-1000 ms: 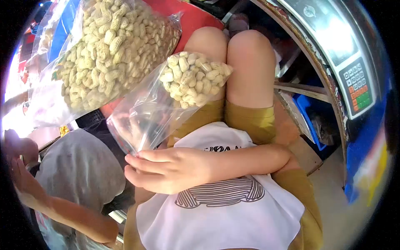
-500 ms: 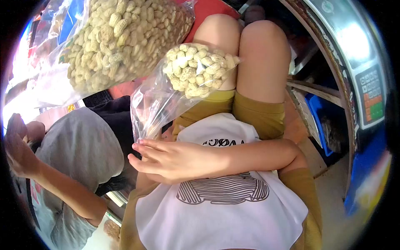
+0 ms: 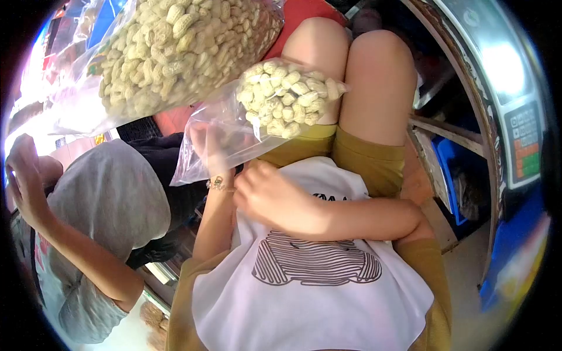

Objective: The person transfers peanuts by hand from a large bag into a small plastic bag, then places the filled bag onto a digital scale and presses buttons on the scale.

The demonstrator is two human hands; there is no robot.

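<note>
A clear plastic bag (image 3: 190, 155) with peanuts (image 3: 287, 99) in its far end lies over my thighs, its mouth toward me. My left hand (image 3: 208, 140) shows blurred through the plastic at the mouth; whether it is inside or behind the film I cannot tell. A bracelet (image 3: 216, 182) circles that wrist. Just below the bag's mouth, close to the bracelet, is my right hand (image 3: 260, 190). Its fingers are curled together and slightly blurred, and what they hold, if anything, is hidden.
A large clear sack of peanuts (image 3: 187, 52) stands at the upper left. Another person's arm (image 3: 88, 257) and hand (image 3: 26, 175) are at the left. On the right are a scale with a keypad (image 3: 524, 140), a wooden frame (image 3: 451, 131) and a blue bin (image 3: 448, 175).
My left hand has moved up behind or into the plastic, baring its wrist and bracelet. My right hand has drawn back rightward, its fingers now curled. The bag's mouth has spread wider.
</note>
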